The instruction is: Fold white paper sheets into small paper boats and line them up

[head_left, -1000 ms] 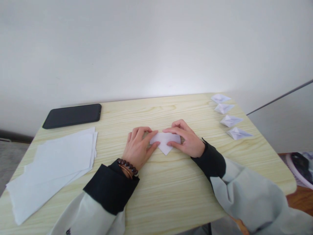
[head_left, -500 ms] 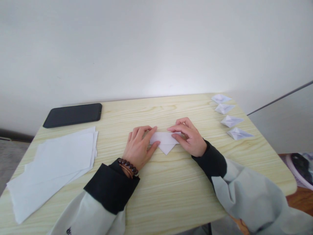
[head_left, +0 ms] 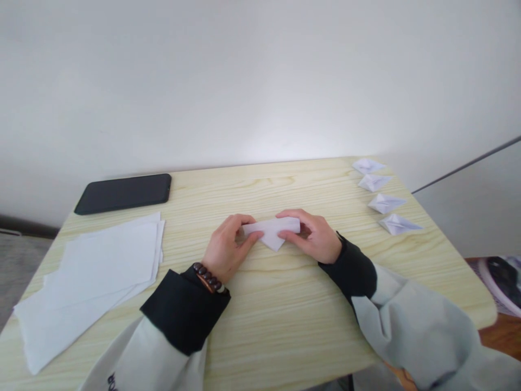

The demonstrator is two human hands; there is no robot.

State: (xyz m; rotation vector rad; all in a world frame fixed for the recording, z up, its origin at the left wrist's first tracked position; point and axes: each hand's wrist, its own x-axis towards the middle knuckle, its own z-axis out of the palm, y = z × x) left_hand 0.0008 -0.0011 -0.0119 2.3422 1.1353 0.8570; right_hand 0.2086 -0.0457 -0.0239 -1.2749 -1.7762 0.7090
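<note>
Between my hands is a small folded piece of white paper [head_left: 272, 228], a flat band with a pointed flap hanging toward me. My left hand [head_left: 230, 243] pinches its left end, thumb in front and fingers behind. At the other end my right hand [head_left: 312, 233] grips the paper the same way, its thumb pressed near the flap. The fingertips behind the paper are partly hidden. A beaded bracelet [head_left: 209, 278] circles my left wrist.
A stack of white paper sheets [head_left: 109, 260] lies on the left of the wooden table [head_left: 285, 326]. Behind it rests a black phone [head_left: 124, 193]. Several folded paper boats [head_left: 399, 224] line the right edge. A white wall [head_left: 260, 81] rises behind the table.
Both hands have closed more firmly on the ends of the folded paper. It now looks lifted and tilted slightly, where before it lay flat under my fingers.
</note>
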